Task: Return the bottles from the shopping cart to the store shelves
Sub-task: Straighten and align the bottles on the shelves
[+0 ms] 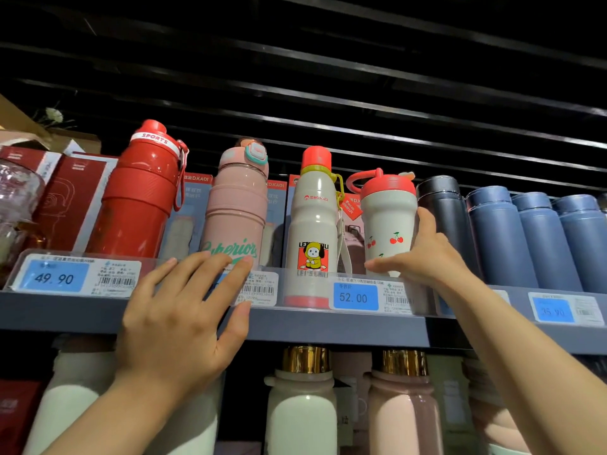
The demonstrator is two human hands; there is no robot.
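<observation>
White with little red cherries and a red lid, the cherry cup is the one being shelved, and the right hand has it by the lower body: thumb across the front near the base, fingers wrapped round the far side, palm under and to the right of the print. So a proper wrap, not a pinch. It sits on the top shelf behind the clear price rail, just right of the tall white bottle with the cartoon figure, and just left of the dark flask; whether its base is fully down I can't tell, the rail and the hand cover it. My guess on handling: smooth glossy wall, stiff, probably light since it's likely empty, a bit slippery, so holding low on the widest straight part makes sense, and the loop on the lid would be a wobbly place to grab. Long axis is upright, lid up, leaning only slightly, loop pointing left away from the grip. The left hand holds nothing, fingers spread flat over the shelf edge and rail, well left of the grip, in front of the pink bottle. Only the one head view to go on.
</observation>
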